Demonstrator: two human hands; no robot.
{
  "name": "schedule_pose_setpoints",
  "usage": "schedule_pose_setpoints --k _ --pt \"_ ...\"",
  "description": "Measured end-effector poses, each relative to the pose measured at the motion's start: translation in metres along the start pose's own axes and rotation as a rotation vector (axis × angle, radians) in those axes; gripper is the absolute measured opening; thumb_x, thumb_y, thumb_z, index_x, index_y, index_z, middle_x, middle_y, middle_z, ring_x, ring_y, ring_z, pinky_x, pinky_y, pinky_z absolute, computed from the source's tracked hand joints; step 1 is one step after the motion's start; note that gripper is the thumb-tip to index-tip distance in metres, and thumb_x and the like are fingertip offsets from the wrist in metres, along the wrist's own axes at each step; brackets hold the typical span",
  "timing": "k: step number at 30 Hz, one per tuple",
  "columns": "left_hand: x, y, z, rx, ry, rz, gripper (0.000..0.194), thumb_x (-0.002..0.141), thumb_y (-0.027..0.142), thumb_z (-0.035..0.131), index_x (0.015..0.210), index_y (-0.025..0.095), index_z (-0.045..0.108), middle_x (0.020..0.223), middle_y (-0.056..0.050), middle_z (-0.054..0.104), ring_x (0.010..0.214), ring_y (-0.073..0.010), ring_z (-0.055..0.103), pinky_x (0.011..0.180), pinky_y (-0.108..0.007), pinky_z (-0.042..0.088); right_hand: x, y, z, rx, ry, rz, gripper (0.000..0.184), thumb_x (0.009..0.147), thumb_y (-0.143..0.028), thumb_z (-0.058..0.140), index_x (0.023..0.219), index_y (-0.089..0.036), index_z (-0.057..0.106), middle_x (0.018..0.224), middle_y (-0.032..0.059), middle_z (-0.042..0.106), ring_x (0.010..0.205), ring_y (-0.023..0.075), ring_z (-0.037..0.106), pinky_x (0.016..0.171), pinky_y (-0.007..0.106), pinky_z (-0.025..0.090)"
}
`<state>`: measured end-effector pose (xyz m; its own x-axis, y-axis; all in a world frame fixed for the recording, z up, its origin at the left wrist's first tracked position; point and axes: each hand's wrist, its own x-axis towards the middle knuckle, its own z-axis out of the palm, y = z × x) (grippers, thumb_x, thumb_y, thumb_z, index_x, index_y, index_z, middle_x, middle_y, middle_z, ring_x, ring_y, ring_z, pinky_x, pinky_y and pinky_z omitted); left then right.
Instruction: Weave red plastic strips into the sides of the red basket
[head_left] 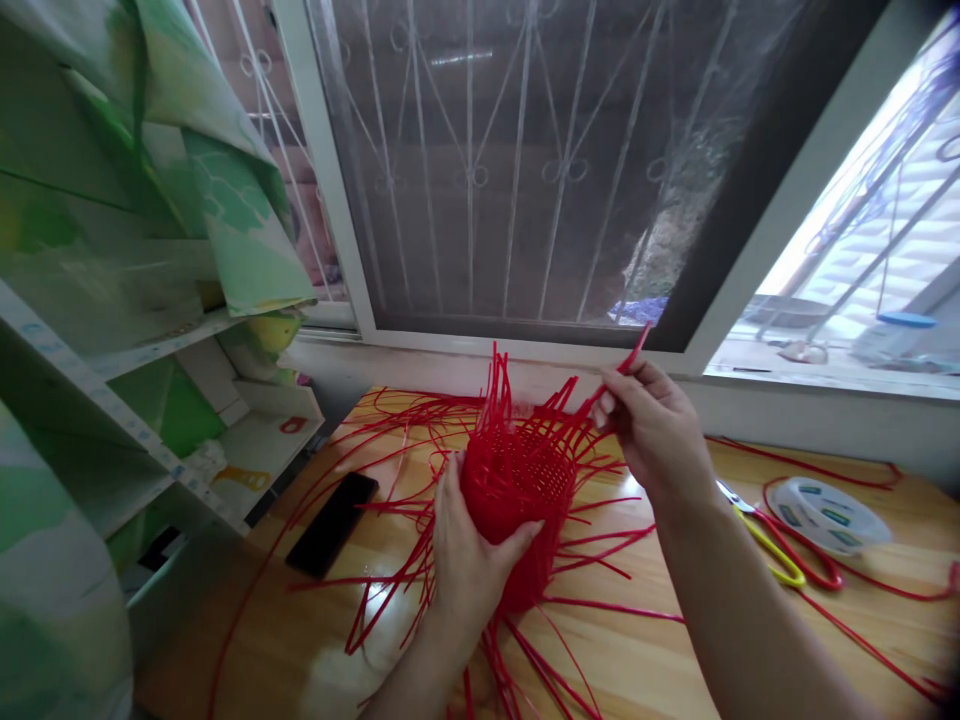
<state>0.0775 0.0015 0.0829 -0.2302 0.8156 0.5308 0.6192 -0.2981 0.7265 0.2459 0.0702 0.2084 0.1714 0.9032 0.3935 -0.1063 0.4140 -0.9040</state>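
Observation:
A red woven basket stands on the wooden table, with loose red plastic strips sticking up from its rim and fanning out around its base. My left hand is wrapped round the near left side of the basket, thumb across its front. At the far right of the rim, my right hand pinches a red strip whose end points up above the fingers. The far inner wall of the basket shows its open weave; its underside is hidden.
On the wooden table lie a black phone at left, scissors with yellow and red handles at right, and a clear plastic tub. White shelves and a green curtain flank the left. A barred window stands behind.

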Motion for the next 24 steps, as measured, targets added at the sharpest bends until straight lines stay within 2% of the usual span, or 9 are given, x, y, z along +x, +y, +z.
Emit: schedule_pose_setpoints --k 5,7,10,12,15,16,20,24 --pt "0.001 0.0 0.001 0.004 0.029 -0.015 0.102 0.064 0.056 0.068 0.141 0.021 0.011 0.138 -0.013 0.035 0.128 -0.0248 0.033 0.104 -0.045 0.033 -0.005 0.029 -0.01 -0.625 0.2 -0.28 0.017 0.075 -0.031 0.06 0.08 -0.022 0.047 0.059 -0.0057 0.052 0.049 0.0103 0.048 0.05 0.025 0.038" --pt "0.001 0.001 0.001 0.02 0.019 -0.011 0.1 0.064 0.055 0.067 0.14 0.02 0.013 0.137 -0.012 0.037 0.128 -0.0235 0.034 0.105 -0.043 0.033 -0.005 0.033 -0.011 -0.69 0.265 -0.347 0.018 0.075 -0.029 0.06 0.086 -0.022 0.048 0.063 -0.0055 0.052 0.053 0.0103 0.048 0.052 0.025 0.037" --pt "0.002 0.002 0.001 0.049 0.011 -0.007 0.097 0.065 0.055 0.067 0.139 0.019 0.015 0.137 -0.012 0.037 0.128 -0.023 0.033 0.105 -0.042 0.032 0.001 0.026 -0.013 -0.454 0.247 -0.34 0.019 0.069 -0.027 0.065 0.08 -0.022 0.051 0.063 -0.0058 0.049 0.053 0.009 0.045 0.049 0.023 0.035" --pt "0.001 0.003 0.001 0.053 0.0 -0.005 0.096 0.066 0.055 0.066 0.139 0.019 0.015 0.138 -0.012 0.035 0.129 -0.023 0.031 0.106 -0.042 0.032 0.008 0.013 -0.018 -0.173 0.158 -0.21 0.019 0.066 -0.027 0.068 0.072 -0.022 0.05 0.054 -0.0077 0.042 0.045 0.0074 0.037 0.043 0.022 0.031" --pt "0.0 0.003 0.0 0.045 -0.001 0.003 0.094 0.068 0.053 0.066 0.139 0.018 0.015 0.139 -0.012 0.034 0.13 -0.0227 0.031 0.106 -0.042 0.031 0.019 -0.008 -0.034 0.197 0.023 0.052 0.016 0.071 -0.028 0.063 0.066 -0.023 0.048 0.038 -0.0115 0.023 0.034 0.0062 0.015 0.034 0.021 0.018" --pt "0.0 0.003 0.0 0.043 -0.001 0.008 0.094 0.068 0.053 0.066 0.14 0.018 0.015 0.139 -0.012 0.034 0.13 -0.0227 0.031 0.106 -0.042 0.031 0.022 -0.013 -0.041 0.263 0.015 0.068 0.014 0.072 -0.027 0.061 0.066 -0.022 0.049 0.038 -0.0114 0.02 0.034 0.0062 0.01 0.033 0.021 0.015" --pt "-0.002 0.003 0.002 0.034 -0.014 0.023 0.097 0.068 0.053 0.066 0.141 0.018 0.013 0.14 -0.014 0.034 0.13 -0.0247 0.031 0.105 -0.043 0.032 0.026 -0.023 -0.062 0.356 0.095 -0.019 0.022 0.071 -0.019 0.057 0.054 -0.022 0.042 0.038 -0.009 0.018 0.035 0.0066 0.006 0.034 0.025 0.011" --pt "-0.003 0.002 0.006 0.028 -0.015 0.031 0.096 0.07 0.052 0.064 0.142 0.018 0.01 0.142 -0.014 0.031 0.131 -0.0244 0.03 0.106 -0.043 0.031 0.02 -0.016 -0.066 0.214 0.115 -0.009 0.013 0.073 -0.022 0.055 0.06 -0.024 0.051 0.039 -0.0084 0.018 0.034 0.0072 0.01 0.037 0.029 0.012"
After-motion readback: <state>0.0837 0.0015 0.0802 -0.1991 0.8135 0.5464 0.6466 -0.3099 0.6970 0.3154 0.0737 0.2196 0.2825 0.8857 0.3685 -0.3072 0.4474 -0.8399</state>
